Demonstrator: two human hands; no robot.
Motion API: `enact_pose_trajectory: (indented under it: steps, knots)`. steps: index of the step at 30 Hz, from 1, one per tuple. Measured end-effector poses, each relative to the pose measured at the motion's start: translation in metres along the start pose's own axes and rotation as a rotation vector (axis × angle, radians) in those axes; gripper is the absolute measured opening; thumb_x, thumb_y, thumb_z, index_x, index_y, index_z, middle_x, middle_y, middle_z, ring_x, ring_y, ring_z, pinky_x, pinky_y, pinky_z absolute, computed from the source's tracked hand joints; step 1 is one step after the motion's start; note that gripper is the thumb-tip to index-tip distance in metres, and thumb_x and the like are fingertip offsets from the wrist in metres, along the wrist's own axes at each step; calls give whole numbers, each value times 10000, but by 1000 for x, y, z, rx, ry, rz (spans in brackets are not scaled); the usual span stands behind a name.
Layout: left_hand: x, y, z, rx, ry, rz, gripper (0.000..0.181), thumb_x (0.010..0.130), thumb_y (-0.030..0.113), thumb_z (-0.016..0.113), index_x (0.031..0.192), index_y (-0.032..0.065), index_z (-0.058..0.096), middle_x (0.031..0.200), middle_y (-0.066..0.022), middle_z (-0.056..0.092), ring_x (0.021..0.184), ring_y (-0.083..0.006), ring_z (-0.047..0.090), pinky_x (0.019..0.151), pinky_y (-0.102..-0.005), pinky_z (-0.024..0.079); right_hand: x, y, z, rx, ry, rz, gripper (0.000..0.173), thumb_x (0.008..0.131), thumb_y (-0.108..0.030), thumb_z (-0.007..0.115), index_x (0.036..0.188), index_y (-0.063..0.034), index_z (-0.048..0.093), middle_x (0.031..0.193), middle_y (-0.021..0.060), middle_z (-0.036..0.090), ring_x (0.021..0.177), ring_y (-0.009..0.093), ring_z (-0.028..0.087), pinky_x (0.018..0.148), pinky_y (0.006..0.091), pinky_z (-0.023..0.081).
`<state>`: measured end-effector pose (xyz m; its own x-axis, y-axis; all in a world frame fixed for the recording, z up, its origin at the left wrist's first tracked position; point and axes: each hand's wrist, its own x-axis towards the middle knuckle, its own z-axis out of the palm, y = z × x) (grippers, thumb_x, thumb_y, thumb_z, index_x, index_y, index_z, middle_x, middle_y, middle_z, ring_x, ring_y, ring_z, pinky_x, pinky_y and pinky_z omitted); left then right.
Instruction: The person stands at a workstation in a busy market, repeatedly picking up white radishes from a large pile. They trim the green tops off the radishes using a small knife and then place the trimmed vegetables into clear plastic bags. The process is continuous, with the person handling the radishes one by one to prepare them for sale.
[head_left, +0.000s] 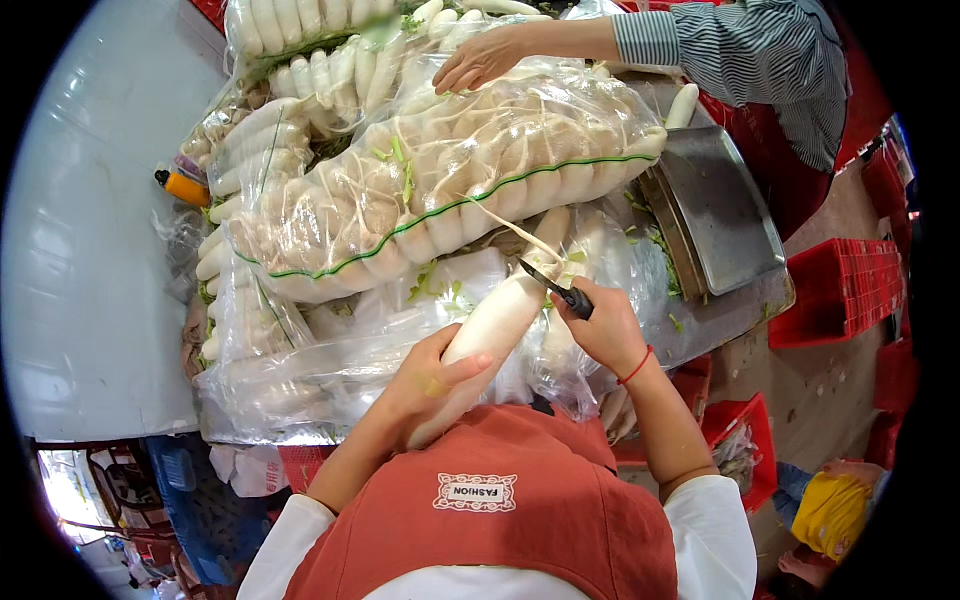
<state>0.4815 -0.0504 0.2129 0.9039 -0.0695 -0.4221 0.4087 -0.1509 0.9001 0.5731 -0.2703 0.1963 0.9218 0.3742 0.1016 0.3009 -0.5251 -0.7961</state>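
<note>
A large white radish (495, 322) slants up and away from my apron, its long thin root at the far end. My left hand (439, 371) is wrapped around its lower half, thumb on top. In my right hand (600, 322) is a small knife (559, 289) with a dark handle. Its blade lies across the root end of the radish and appears to touch it. Just beyond, a clear plastic bag (450, 180) packed with radishes stretches across the table, a green line along its side.
Another person's hand (484, 60) rests over the bagged radishes at the back. A metal tray (720, 210) sits at the table's right. Red crates (836, 292) stand on the floor beyond. An orange bottle with a black cap (182, 186) lies at the left, beside a pale smooth surface (97, 262).
</note>
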Motion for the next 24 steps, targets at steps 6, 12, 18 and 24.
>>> enact_pose_trajectory:
  steps: [6, 12, 18, 24]
  knots:
    - [-22, 13, 4, 53, -8, 24, 523, 721, 319, 655, 1091, -28, 529, 926, -97, 590, 824, -149, 534, 750, -288, 431, -6, 24, 3, -158, -60, 60, 172, 729, -217, 625, 788, -63, 577, 642, 197, 556, 635, 386, 552, 561, 424, 437]
    - [-34, -8, -10, -30, 163, 67, 516, 729, 314, 653, 1089, -32, 525, 929, -99, 591, 826, -147, 544, 740, -282, 441, -6, 73, -36, -132, 358, 306, 349, 779, -352, 612, 826, -12, 552, 720, 175, 600, 627, 342, 561, 563, 382, 420]
    - [-25, -14, -20, 14, 297, 87, 501, 725, 325, 664, 1054, -31, 536, 953, -117, 594, 829, -148, 558, 736, -281, 449, -19, 238, -20, -535, 299, 173, 467, 712, -231, 682, 1064, 9, 490, 1000, 206, 544, 939, 367, 509, 843, 423, 390]
    - [-32, 22, 7, 96, 467, 265, 638, 732, 348, 661, 1196, -6, 402, 1017, -153, 549, 905, -264, 550, 799, -348, 431, -39, -6, 23, 542, -80, -41, 381, 716, -184, 689, 1020, -1, 549, 1046, 76, 564, 910, 182, 525, 802, 294, 413]
